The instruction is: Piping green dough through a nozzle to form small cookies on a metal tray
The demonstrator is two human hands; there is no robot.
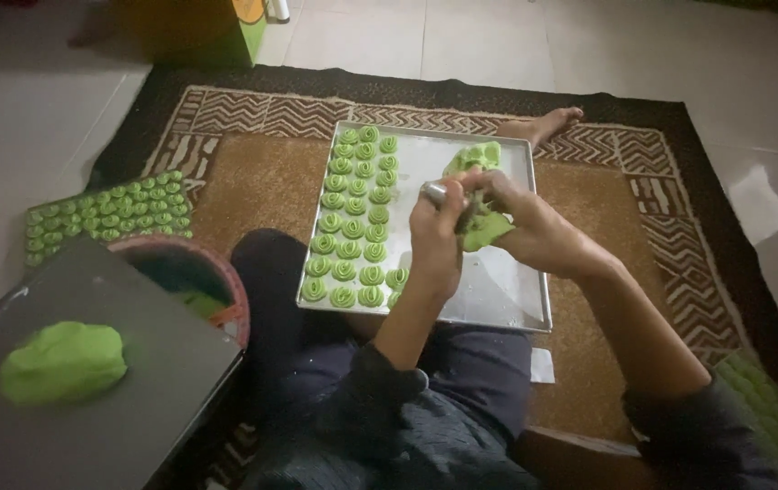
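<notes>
Loading step: left hand (434, 238) grips metal press (437, 192), right hand (521, 222) pinches green dough (484, 229) beside it. Next, probably pipe the tray's (507, 299) bare stretch, just beyond cookies (357, 218).

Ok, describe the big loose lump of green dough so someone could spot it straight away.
Start at the patterned brown rug, then look to its near left corner, where a dark flat tray lies. The green dough lump sits alone on it: one smooth, unshaped mound, unlike the small swirled pieces elsewhere.

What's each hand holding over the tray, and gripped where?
Left hand grips a small metal tool around its body, the rounded end sticking out on top. Right hand cups a lump of green dough from beneath.
</notes>
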